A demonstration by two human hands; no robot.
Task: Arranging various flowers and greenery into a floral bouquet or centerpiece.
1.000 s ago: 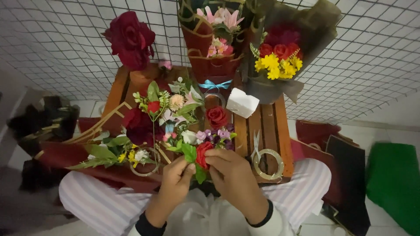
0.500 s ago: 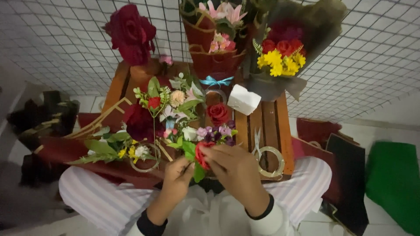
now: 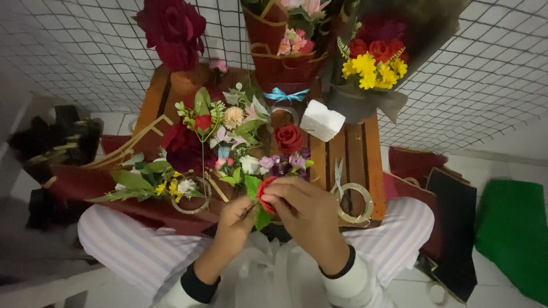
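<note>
From where I watch, the biggest thing in view is the white wire mesh (image 3: 485, 74) that backs the whole scene, and in front of it sits the slatted wooden worktop (image 3: 359, 151), crowded with flowers. Along its left edge lies a long bouquet in dark red wrap (image 3: 108, 188), leaves and small yellow blooms spilling from it; at the far side stand a bouquet of yellow and red flowers (image 3: 374, 63) in dark paper and a red-wrapped bunch tied with a blue ribbon (image 3: 285, 94). A large dark red rose (image 3: 171, 28) rises at the top left. Smaller things lie between: a white foam block (image 3: 321, 120), a loose red rose (image 3: 289, 138), scissors (image 3: 341, 182) just beside a roll of clear tape (image 3: 355, 202). Nearest me, both hands meet over a small red flower (image 3: 265, 194) with green leaves, held at the near edge of the worktop above my striped lap. My right hand (image 3: 305, 211) is curled over the bloom, fingers closed on it; my left hand (image 3: 237, 219) pinches narrowly at what looks like its stem, just below. I judge the step in hand to be fixing or shaping this one flower. The next move would call for a steady pinch on the stem while the other fingers work gently, so the petals are not crushed.
</note>
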